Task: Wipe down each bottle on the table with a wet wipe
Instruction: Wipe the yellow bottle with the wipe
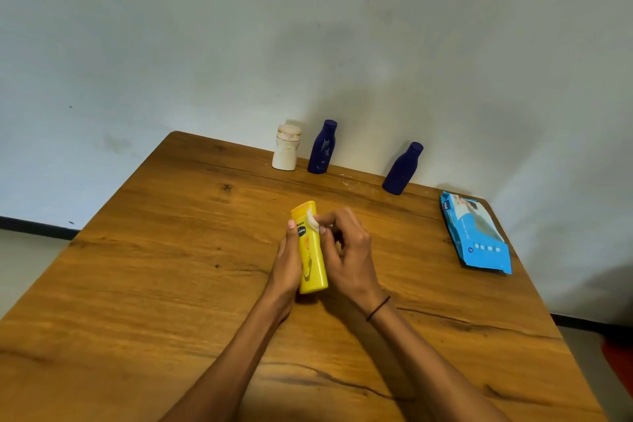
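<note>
Wiping: the yellow bottle [312, 252] is the one being cleaned, held above the middle of the desk [137, 284] between both hands.
Left hand [286, 264]: curls round the bottle's left side, thumb tip up near the label; this looks like the steadying grip, so the bottle does not twist under the rubbing.
Right hand [346, 250]: fingers bent, pinching a small white wet wipe [312, 220] against the bottle's upper part, near its far end.
Bottle's lie: tilted with one end away from the person and the other towards the wrists, which turns the labelled face up for the wipe.
Waiting bottles: a white bottle [286, 149] and a blue bottle [322, 147] stand upright just beside each other at the far edge by the wall [308, 27]; a second blue bottle [402, 169] stands apart, further right along that edge.
Why there: probably lined up out of the working area.
Wipe pack [476, 233]: lies flat near the right edge, well apart from the hands but likely within reach of the right one.
Edges: the three standing bottles sit close to the far edge and the wall, leaving little room behind them.
Open room: bare wood lies left of and in front of the hands, enough to set the yellow bottle down.
</note>
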